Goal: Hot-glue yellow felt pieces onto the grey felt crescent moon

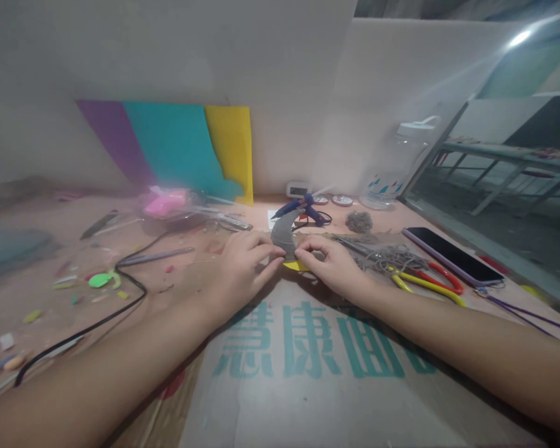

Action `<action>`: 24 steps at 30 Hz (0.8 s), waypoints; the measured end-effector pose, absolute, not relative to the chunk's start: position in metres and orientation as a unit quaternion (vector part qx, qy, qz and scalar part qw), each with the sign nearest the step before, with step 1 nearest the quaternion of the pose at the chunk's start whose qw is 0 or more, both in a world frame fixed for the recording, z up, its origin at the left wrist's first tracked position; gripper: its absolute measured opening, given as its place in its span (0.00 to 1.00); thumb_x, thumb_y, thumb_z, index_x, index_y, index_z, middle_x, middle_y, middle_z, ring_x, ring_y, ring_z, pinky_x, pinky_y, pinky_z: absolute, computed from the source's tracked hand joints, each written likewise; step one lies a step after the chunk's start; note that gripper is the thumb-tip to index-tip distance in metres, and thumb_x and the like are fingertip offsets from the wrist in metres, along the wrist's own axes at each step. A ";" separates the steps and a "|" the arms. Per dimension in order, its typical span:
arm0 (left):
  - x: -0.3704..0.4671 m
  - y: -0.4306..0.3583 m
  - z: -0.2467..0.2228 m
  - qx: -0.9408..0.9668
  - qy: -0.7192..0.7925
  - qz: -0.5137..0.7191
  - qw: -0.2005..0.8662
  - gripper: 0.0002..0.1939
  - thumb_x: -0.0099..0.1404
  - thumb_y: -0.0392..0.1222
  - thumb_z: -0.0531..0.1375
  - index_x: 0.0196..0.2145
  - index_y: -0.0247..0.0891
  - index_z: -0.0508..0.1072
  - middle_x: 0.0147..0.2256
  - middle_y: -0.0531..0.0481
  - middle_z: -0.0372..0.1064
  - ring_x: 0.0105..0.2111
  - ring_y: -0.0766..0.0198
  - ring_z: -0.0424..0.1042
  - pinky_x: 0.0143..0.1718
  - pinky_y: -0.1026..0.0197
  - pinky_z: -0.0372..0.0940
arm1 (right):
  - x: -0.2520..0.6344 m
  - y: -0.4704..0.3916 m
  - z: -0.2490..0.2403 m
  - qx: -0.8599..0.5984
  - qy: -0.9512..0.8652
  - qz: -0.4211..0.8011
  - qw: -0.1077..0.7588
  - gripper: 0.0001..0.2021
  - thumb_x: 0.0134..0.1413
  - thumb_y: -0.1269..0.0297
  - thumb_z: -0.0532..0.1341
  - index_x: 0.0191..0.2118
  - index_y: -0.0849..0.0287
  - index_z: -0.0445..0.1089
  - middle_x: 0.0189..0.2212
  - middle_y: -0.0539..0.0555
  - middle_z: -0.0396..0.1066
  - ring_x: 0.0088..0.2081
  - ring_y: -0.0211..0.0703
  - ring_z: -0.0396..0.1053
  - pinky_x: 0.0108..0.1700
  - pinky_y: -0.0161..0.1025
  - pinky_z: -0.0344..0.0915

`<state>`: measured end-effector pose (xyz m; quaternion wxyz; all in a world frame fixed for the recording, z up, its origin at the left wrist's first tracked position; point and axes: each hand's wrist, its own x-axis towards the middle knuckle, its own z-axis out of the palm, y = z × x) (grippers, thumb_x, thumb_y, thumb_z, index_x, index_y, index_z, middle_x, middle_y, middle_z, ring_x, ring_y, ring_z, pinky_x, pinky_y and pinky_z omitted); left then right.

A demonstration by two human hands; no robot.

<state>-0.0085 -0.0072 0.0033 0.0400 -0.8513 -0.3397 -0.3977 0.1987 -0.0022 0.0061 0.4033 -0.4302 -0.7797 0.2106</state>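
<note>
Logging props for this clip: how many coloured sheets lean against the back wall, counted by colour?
Purple sheet: 1
Teal sheet: 1
Yellow sheet: 1
Total: 3

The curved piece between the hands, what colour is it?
Grey, with a yellow bit under it; the curved piece shows in the head view.

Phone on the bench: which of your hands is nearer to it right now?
Right. The right hand sits left of the phone, with scissors between; the left hand lies farther left, beyond the grey piece.
</note>
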 end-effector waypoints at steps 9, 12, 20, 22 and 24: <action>-0.008 -0.013 0.012 -0.872 -0.324 -0.330 0.157 0.08 0.67 0.41 0.57 0.34 0.40 0.76 0.34 0.48 0.74 0.38 0.58 0.69 0.43 0.54 0.61 | 0.197 -0.005 0.008 -0.405 -0.800 0.189 0.401 0.09 0.58 0.68 0.58 0.27 0.57 0.69 0.28 0.50 0.71 0.35 0.41 0.69 0.41 0.38 0.63; -0.007 -0.015 0.013 -0.874 -0.320 -0.313 0.188 0.08 0.67 0.40 0.56 0.33 0.40 0.75 0.33 0.48 0.74 0.38 0.58 0.68 0.43 0.54 0.60 | 0.197 -0.005 0.007 -0.406 -0.798 0.193 0.402 0.09 0.58 0.68 0.58 0.26 0.58 0.69 0.28 0.49 0.70 0.35 0.40 0.68 0.41 0.37 0.63; -0.002 -0.007 0.000 -0.846 -0.390 -0.357 0.068 0.03 0.64 0.35 0.56 0.32 0.38 0.68 0.34 0.48 0.69 0.39 0.57 0.66 0.41 0.56 0.59 | 0.196 -0.006 0.007 -0.405 -0.798 0.202 0.399 0.09 0.58 0.67 0.58 0.27 0.58 0.69 0.28 0.50 0.71 0.34 0.40 0.68 0.40 0.37 0.62; -0.004 -0.003 -0.002 -0.823 -0.421 -0.381 0.004 0.04 0.65 0.36 0.54 0.32 0.39 0.66 0.34 0.48 0.68 0.38 0.57 0.66 0.41 0.55 0.59 | 0.196 -0.005 0.007 -0.420 -0.786 0.210 0.402 0.09 0.58 0.67 0.58 0.26 0.58 0.69 0.28 0.50 0.71 0.33 0.40 0.68 0.39 0.37 0.62; -0.007 0.000 -0.002 -0.779 -0.462 -0.417 -0.079 0.05 0.66 0.38 0.52 0.32 0.40 0.64 0.33 0.49 0.66 0.37 0.57 0.65 0.40 0.56 0.59 | 0.197 -0.004 0.007 -0.439 -0.770 0.223 0.405 0.09 0.57 0.66 0.58 0.26 0.58 0.68 0.28 0.50 0.71 0.33 0.40 0.68 0.38 0.37 0.63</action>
